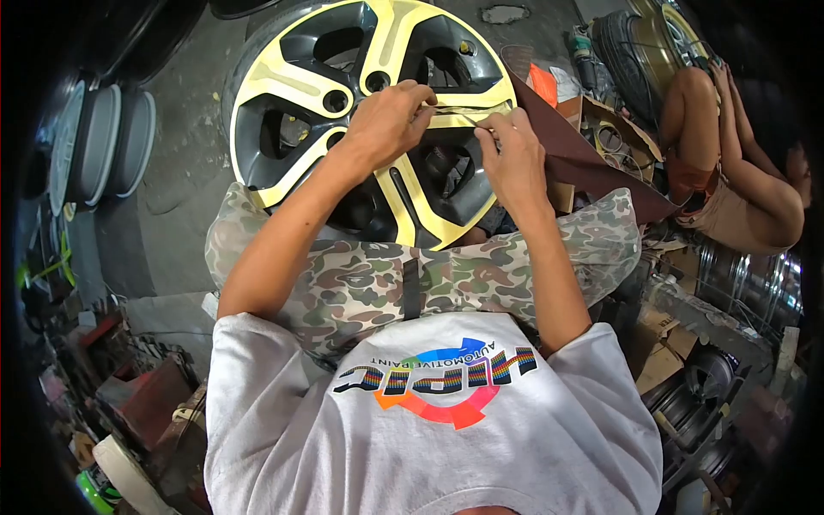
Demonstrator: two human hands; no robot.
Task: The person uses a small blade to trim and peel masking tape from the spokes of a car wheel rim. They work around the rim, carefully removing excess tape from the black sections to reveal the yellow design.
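Note:
A black alloy wheel (300, 176) with yellow-faced spokes lies before me, close to my lap. Along its right-hand spoke runs a thin, crumpled strip of masking tape (459, 111). My left hand (388, 124) reaches over the hub, its fingers pinched at the strip's inner end. Near the rim, my right hand (517, 159) has thumb and forefinger closed at the strip's outer end. Tan strips cover the slots of the upper spokes, while the lower spoke's slot (399, 190) shows dark. The fingertips partly hide the tape.
Camouflage trousers (360, 283) cover my legs below the wheel. On the right, another person's bent leg (687, 120) is near a gold rim (657, 43). A cardboard box (601, 124) with coiled material and a dark red sheet (575, 159) lie between us. Grey rims (94, 146) stand left.

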